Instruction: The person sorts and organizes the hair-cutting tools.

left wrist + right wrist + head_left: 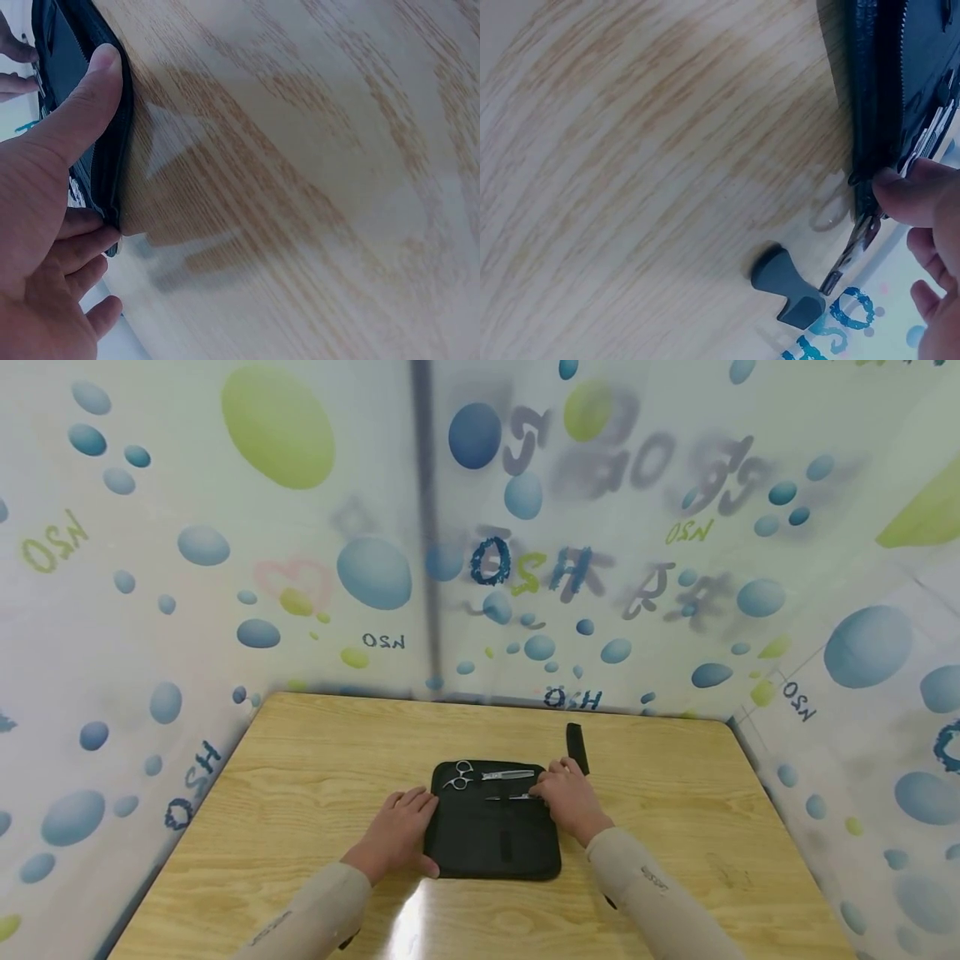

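Note:
A black zip-edged case (480,843) lies open flat on the table. Inside, along its far side, are thinning scissors (507,775) with silver finger rings to the left. Below them, slim scissors (504,797) point left, their other end running under my right hand (573,799), whose thumb and fingers pinch them at the case's right edge. In the right wrist view a silver part (851,255) sticks out past the case beside that hand. My left hand (401,831) rests along the left edge, thumb (94,97) extended over the rim, fingers at the side.
A black comb (576,747) lies on the wooden table (337,743) beyond the right hand. An elastic-like strap (506,846) sits in the near right part of the case. Walls patterned with coloured dots (375,572) enclose the table at the back and sides.

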A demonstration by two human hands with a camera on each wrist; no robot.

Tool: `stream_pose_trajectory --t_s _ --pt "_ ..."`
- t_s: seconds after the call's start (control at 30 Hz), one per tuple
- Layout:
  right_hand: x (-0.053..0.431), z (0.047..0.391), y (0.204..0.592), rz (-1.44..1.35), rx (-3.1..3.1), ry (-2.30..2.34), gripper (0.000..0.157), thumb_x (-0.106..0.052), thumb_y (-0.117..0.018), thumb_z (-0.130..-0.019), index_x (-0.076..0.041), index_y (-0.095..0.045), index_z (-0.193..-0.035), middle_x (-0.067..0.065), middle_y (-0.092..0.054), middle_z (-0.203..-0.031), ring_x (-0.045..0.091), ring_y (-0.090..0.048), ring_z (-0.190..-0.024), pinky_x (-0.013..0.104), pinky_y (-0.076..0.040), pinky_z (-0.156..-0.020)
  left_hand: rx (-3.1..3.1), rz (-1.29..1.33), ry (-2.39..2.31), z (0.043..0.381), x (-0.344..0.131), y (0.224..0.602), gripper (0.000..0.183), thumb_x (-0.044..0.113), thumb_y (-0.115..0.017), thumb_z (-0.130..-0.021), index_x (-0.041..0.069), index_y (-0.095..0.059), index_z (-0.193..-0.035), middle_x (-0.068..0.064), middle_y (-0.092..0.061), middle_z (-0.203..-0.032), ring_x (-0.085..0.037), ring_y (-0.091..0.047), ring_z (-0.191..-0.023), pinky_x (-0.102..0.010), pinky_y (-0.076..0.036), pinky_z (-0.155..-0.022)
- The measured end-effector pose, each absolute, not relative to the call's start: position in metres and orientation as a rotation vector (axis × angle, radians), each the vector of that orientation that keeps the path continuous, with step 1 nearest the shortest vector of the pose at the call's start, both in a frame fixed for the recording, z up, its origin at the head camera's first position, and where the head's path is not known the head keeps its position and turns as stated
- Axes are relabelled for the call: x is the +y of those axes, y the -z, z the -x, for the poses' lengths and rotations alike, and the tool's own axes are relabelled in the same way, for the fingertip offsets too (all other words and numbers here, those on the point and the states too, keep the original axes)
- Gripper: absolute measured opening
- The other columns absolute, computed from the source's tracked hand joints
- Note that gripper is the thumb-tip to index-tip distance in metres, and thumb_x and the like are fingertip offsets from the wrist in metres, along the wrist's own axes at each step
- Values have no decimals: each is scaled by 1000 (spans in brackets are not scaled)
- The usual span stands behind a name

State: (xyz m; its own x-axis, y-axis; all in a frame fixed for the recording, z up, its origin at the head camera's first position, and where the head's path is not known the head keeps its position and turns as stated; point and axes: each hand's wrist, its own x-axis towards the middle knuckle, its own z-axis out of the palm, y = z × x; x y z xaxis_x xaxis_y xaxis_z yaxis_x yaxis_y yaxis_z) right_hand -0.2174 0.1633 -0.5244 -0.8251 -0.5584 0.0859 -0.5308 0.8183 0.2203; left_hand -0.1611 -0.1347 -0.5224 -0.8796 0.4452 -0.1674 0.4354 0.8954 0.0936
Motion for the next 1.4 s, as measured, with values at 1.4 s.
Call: stream_pose_trajectory --t_s 1.4 --pt "195 210 525 -706 -2927 0 37 -39 -75 -84 -20 -73 -115 -1 -75 -105 23 -60 -97 48 -42 -99 2892 -692 -127 162 -138 529 111 68 -81 -60 1 -47 -142 -12 -49 -147 -29 -39 -140 -47 -33 -114"
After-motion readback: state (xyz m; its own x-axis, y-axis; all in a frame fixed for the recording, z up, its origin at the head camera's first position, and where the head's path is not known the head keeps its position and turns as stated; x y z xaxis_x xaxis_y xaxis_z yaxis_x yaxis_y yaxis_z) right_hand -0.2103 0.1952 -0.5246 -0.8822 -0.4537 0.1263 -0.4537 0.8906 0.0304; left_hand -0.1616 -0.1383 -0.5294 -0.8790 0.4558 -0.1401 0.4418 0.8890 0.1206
